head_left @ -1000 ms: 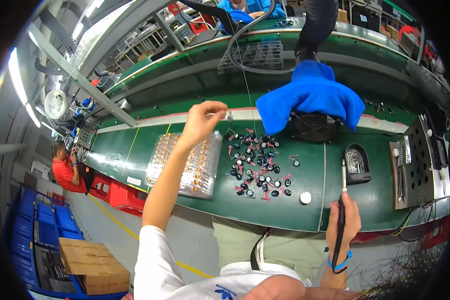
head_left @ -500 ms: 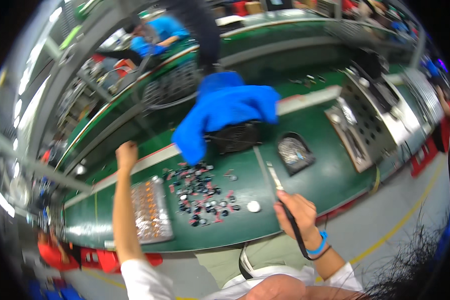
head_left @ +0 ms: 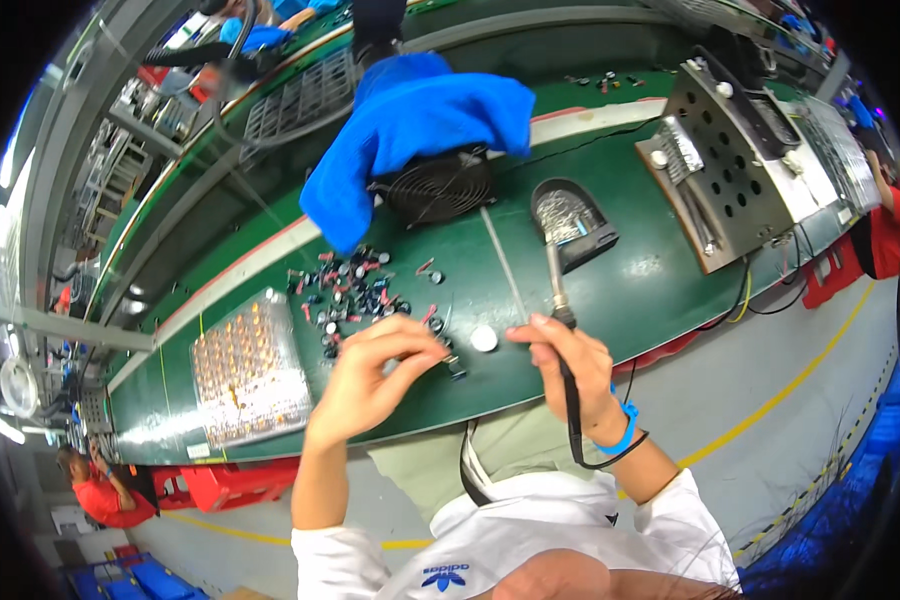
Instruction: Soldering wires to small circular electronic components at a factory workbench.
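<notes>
My left hand [head_left: 378,372] is closed in a pinch on a small dark component [head_left: 455,368] with a metallic end, just above the near part of the green bench. In my right hand [head_left: 578,368], a soldering iron [head_left: 557,280] points away from me. Its metal barrel reaches toward a black holder [head_left: 598,238] filled with silvery shavings, and its black cord loops past my wrist. A round white piece [head_left: 484,338] sits between my hands. Left of it lies a loose pile of small round black parts with red leads [head_left: 348,290].
A clear plastic tray [head_left: 250,370] of orange parts lies at left. Beyond the pile stands a black fan [head_left: 438,188] draped with a blue cloth [head_left: 410,110]. A metal box with round holes [head_left: 720,150] is at far right. A pale thin strip [head_left: 503,262] crosses the bench.
My left hand has come from the far left side of the bench to the near middle and now pinches a component. The iron stays in my right hand, and the view has shifted.
</notes>
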Available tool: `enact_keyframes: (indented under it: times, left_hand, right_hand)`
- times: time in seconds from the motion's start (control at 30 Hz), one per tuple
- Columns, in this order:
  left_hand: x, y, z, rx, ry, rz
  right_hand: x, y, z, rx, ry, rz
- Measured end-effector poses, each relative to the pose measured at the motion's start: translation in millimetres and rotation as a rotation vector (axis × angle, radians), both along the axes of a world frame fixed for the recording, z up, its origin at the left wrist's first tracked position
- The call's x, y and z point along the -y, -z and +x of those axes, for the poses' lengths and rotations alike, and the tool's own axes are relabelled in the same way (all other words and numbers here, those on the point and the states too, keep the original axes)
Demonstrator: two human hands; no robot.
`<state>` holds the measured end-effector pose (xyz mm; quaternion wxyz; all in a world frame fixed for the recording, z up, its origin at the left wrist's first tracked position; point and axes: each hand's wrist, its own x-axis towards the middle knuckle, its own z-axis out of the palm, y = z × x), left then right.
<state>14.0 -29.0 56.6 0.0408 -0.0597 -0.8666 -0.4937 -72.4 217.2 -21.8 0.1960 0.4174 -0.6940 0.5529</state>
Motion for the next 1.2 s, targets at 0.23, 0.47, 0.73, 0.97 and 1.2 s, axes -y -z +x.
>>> enact_keyframes:
  times: [0.23,0.47,0.73,0.97,1.2]
  left_hand:
    - [-16,15,-20,0.090,-0.003,-0.065]
    - [-12,22,-16,0.047,-0.077,-0.041]
    - [18,7,41,-0.285,-0.313,-0.221]
    - [117,-1,169,-0.148,-0.950,-0.696]
    - [137,21,188,-0.143,-0.944,-0.802]
  right_hand:
    - [7,0,-3,-0.047,-0.082,0.058]
    - [16,-3,1,-0.111,-0.162,0.230]
    - [10,4,5,-0.212,-0.122,0.219]
    - [10,7,2,-0.135,-0.182,0.162]
    - [15,7,1,-0.146,-0.174,0.133]
